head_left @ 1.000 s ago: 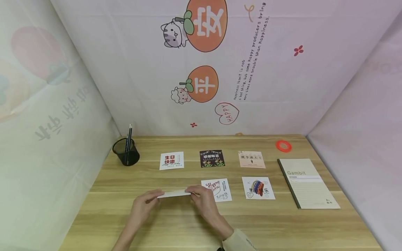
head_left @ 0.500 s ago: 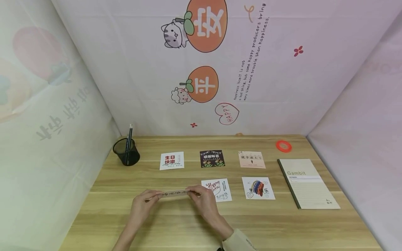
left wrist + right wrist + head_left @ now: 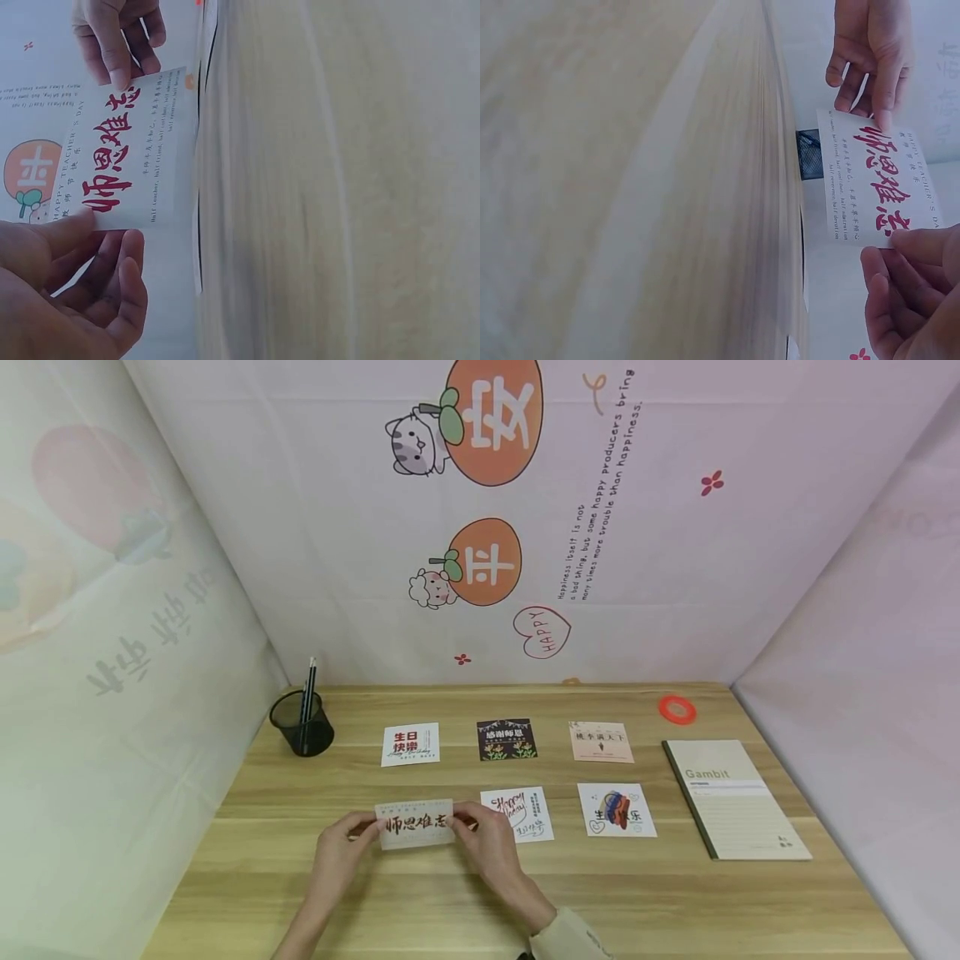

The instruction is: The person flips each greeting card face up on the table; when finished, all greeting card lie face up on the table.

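A pale card [image 3: 416, 837] with dark red Chinese characters is held up above the table. My left hand [image 3: 339, 852] pinches its left edge between thumb and fingers, while my right hand [image 3: 489, 850] pinches the right edge. Its printed face shows in both wrist views: the card [image 3: 161, 142] carries red characters and small lines of text, including "Happy Teacher's Day". Just beyond the right hand, a white card with red script [image 3: 534, 814] lies on the table, partly covered by that hand.
Several cards lie flat: a birthday card [image 3: 411, 745], a dark flowered card [image 3: 507, 740], a pink card [image 3: 602, 742] and a white card with a colourful picture [image 3: 617, 810]. A black mesh pen cup [image 3: 318, 735] stands left. At right are a notebook [image 3: 738, 827] and red tape roll [image 3: 666, 710].
The held card has tilted from nearly edge-on to showing its printed face with red characters. Both hands stay in about the same place, still pinching its edges.
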